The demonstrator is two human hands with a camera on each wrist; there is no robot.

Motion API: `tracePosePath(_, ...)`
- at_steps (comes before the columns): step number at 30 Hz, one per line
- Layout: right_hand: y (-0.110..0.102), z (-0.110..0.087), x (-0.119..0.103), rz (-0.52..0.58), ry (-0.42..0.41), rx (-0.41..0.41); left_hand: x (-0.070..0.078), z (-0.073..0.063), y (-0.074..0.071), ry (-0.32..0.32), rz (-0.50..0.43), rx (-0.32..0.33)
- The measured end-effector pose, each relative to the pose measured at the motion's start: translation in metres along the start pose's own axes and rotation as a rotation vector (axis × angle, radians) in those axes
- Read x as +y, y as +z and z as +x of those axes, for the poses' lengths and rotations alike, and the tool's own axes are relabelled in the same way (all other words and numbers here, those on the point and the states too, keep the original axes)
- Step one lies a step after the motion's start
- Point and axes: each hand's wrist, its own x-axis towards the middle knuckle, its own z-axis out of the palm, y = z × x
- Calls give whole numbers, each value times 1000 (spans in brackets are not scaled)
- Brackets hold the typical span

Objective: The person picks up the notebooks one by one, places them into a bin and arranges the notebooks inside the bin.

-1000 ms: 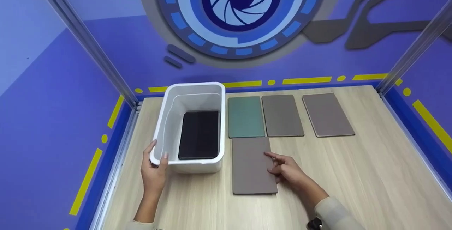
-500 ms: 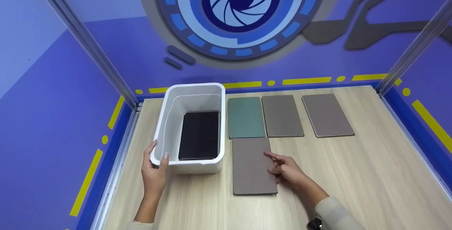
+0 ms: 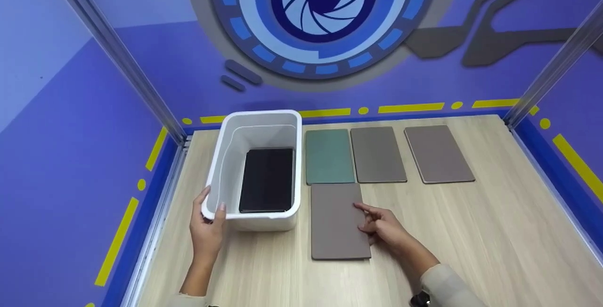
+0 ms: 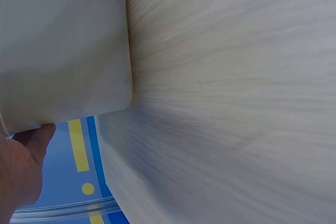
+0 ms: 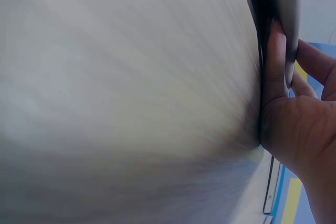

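In the head view, my left hand [image 3: 207, 231] grips the near left corner of a white plastic bin [image 3: 297, 175], thumb over the rim. A flat black rectangular object [image 3: 266, 180], its exact kind unclear, lies inside the bin. Right of the bin, my right hand [image 3: 386, 229] pinches the right edge of a grey-brown notebook [image 3: 337, 222]. In the right wrist view, some fingers [image 5: 276, 61] reach under the notebook [image 5: 292, 19], with others on its opposite face; that edge is raised off the table. The left wrist view shows the bin's outer wall [image 4: 68, 51].
Behind the held notebook lie a green notebook [image 3: 329, 156], a grey-brown notebook [image 3: 378, 154] and, farther right, another brownish notebook [image 3: 439, 154]. All rest on the wooden table [image 3: 494, 231]. Blue printed walls [image 3: 155, 71] and metal posts enclose its back and sides.
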Motion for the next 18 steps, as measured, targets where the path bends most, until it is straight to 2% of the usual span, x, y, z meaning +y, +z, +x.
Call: tracePosePath(18,1,0,2,10,6,23,1,0,1,6,-7,13)
